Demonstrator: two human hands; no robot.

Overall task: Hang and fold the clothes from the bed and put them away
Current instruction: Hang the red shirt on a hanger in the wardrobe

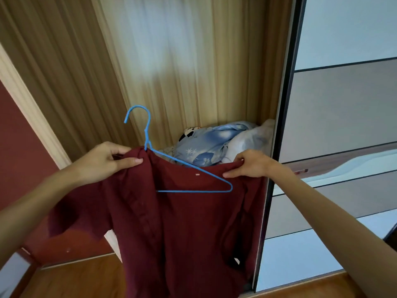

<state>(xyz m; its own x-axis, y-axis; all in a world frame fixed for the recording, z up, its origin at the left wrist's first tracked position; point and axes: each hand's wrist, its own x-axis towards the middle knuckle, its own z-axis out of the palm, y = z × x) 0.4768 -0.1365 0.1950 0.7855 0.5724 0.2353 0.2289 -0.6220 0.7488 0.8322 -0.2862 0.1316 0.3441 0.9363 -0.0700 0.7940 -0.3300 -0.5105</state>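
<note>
2 bare hands hold a maroon shirt (182, 229) up in front of the person, and its hem hangs down towards the wooden floor (75, 280). The left hand (103, 163) grips the bunched collar and left shoulder, thumb and curled fingers (131, 161) closed round the cloth just beside the neck of a blue wire hanger (193, 191). The right hand (252, 164) pinches the top edge of the shirt's right shoulder, its fingers (229, 174) curled over the cloth and holding nothing else.

The hanger is only 1 side in. Its left arm is hidden under the cloth at the left hand, so how well it is seated there cannot be told. Its right arm lies bare across the front of the shirt. That arm slopes down from the neck at upper left to a bent tip at lower right, and the bottom bar runs level back from the tip. The tip sits below the right fingers and slightly to their left, near them but not touching. The hook (137, 106) stands upright above the left hand.

By my reading, the step in hand is dressing the right shoulder over that bare tip. The right hand is the nearer one for it, and the cloth would need to go outward past the tip and then down.

Beyond the shirt, a pile of blue bedding (210, 143) lies against a beige pleated curtain (182, 72), and a sliding door (343, 115) stands to the right.
</note>
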